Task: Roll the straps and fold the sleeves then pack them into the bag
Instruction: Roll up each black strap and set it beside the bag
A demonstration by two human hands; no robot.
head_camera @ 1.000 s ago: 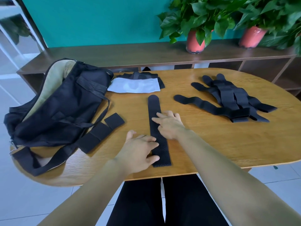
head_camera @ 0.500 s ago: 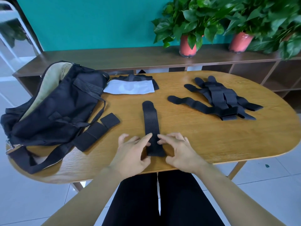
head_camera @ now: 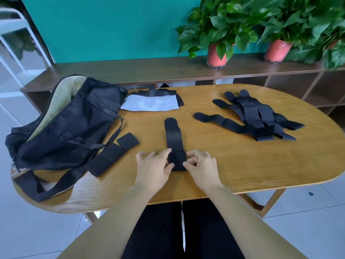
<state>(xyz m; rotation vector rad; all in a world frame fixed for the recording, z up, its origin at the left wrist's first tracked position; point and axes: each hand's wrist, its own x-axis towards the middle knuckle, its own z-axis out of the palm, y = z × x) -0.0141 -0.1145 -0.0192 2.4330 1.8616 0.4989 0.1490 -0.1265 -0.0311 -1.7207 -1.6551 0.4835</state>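
Strap (head_camera: 173, 139): near end had turned over since prev. view, roll begun. Both hands, left (head_camera: 154, 168) & right (head_camera: 202, 166), pinched roll's sides. Soft, light; prob. springs open, so hold at edges.

One bag (head_camera: 71, 128); one strap (head_camera: 173, 135) apart; one strap pile (head_camera: 255, 116), number unclear; two sleeves (head_camera: 149, 105); two plant pots (head_camera: 216, 57).

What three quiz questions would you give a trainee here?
1. True or false: the left hand and right hand both pinch the near end of the black perforated strap.
2. The pile of loose black straps lies: A) on the floor, B) on the oval wooden table, right of the hands, C) on the shelf.
3. Fill in: the black fabric bag lies at the table's ___ end.
Key: 1 true; 2 B; 3 left.
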